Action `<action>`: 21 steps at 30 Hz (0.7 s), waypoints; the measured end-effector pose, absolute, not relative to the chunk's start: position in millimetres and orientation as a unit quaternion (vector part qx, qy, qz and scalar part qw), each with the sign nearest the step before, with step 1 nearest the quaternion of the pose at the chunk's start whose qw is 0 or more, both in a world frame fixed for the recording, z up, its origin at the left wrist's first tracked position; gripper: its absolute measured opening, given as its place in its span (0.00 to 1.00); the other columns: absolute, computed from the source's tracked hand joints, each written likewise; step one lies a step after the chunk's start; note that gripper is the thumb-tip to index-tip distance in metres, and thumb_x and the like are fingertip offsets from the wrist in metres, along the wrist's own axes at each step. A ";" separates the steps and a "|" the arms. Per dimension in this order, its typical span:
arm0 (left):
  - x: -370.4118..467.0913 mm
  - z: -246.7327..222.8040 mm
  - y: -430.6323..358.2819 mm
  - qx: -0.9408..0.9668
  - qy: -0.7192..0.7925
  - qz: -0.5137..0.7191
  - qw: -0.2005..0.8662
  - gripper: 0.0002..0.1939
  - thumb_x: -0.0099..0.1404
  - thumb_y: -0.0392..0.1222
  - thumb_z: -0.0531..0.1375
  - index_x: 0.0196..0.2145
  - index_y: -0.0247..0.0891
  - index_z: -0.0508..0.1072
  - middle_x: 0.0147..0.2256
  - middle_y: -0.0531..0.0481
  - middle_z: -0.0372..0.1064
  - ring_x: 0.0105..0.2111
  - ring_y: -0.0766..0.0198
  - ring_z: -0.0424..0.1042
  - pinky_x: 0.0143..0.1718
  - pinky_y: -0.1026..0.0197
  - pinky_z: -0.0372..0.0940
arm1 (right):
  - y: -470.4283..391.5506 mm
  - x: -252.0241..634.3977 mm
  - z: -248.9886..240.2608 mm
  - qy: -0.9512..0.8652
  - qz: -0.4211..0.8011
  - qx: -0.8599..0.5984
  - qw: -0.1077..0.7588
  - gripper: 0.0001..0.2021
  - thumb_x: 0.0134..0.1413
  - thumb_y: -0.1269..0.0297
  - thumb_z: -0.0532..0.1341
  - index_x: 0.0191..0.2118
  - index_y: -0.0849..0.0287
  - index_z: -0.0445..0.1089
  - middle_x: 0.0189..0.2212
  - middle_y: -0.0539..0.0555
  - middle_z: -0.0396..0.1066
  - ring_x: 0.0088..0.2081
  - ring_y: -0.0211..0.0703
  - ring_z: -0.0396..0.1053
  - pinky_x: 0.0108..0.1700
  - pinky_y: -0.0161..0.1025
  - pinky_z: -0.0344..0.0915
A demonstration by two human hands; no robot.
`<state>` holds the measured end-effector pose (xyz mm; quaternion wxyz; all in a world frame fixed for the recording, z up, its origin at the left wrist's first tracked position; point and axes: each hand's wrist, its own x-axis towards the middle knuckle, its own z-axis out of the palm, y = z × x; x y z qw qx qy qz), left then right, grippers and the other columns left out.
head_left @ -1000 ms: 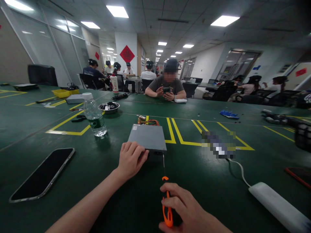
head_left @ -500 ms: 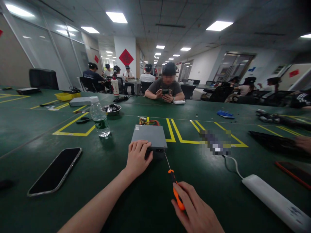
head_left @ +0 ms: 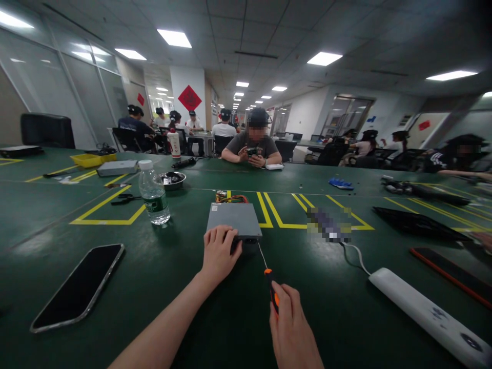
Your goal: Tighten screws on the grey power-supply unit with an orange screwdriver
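Note:
A grey metal computer power supply lies on the green table, with a bundle of coloured wires at its far side. My left hand grips its near left corner, fingers over the top and thumb down at the front face by the socket. In my right hand is a screwdriver with an orange and black handle. Its thin shaft points up and away to the near right corner of the power supply, where the tip touches or almost touches the front face; I cannot tell which.
Left of the power supply stand a water bottle and a metal bowl; a phone lies nearer. To the right are a white power strip with its cable and a blue object. A person sits opposite, holding a phone.
My right hand has turned and closed more fully round the screwdriver handle. The screwdriver tip stays at the same corner, and my left hand keeps its grip. The whole view has shifted slightly.

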<state>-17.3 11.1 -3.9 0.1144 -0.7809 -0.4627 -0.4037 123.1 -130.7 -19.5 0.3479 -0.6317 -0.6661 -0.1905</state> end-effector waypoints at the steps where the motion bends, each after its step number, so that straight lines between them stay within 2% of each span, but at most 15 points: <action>1: -17.0 -4.2 11.6 -0.780 -0.462 -0.406 0.114 0.10 0.60 0.42 0.56 0.40 0.40 0.68 0.43 0.45 0.65 0.45 0.55 0.62 0.46 0.52 0.54 | -129.9 121.4 -22.2 -0.663 -0.174 -0.635 0.357 0.23 0.65 0.54 0.35 0.47 0.62 0.61 0.36 0.63 0.69 0.31 0.46 0.74 0.26 0.36 0.71; 6: -15.6 -5.4 13.9 -0.779 -0.458 -0.413 0.111 0.10 0.61 0.42 0.56 0.40 0.40 0.68 0.43 0.46 0.66 0.44 0.56 0.62 0.46 0.52 0.53 | -129.3 115.6 -24.8 -0.603 -0.009 -0.694 0.394 0.21 0.65 0.52 0.37 0.46 0.59 0.59 0.26 0.54 0.72 0.23 0.44 0.73 0.21 0.34 0.68; 10: -16.3 -6.1 15.0 -0.778 -0.459 -0.415 0.107 0.09 0.61 0.42 0.56 0.40 0.42 0.69 0.43 0.47 0.66 0.44 0.57 0.63 0.46 0.52 0.53 | -130.9 118.8 -20.1 -0.601 0.073 -0.693 0.392 0.16 0.62 0.52 0.46 0.46 0.58 0.57 0.30 0.53 0.71 0.27 0.43 0.73 0.25 0.33 0.69; 15: -17.5 -6.6 16.1 -0.781 -0.458 -0.413 0.099 0.09 0.61 0.43 0.56 0.40 0.42 0.69 0.43 0.47 0.66 0.45 0.56 0.63 0.46 0.52 0.53 | -130.3 126.9 -24.9 -0.652 -0.046 -0.652 0.383 0.18 0.64 0.54 0.43 0.48 0.60 0.60 0.41 0.61 0.66 0.33 0.44 0.74 0.27 0.34 0.71; 21: -17.0 -6.9 17.1 -0.787 -0.446 -0.417 0.088 0.09 0.61 0.42 0.55 0.40 0.42 0.68 0.46 0.47 0.66 0.48 0.57 0.63 0.48 0.52 0.52 | -130.3 137.0 -9.5 -0.667 -0.131 -0.638 0.363 0.18 0.64 0.57 0.46 0.53 0.60 0.59 0.38 0.58 0.69 0.34 0.42 0.74 0.29 0.30 0.71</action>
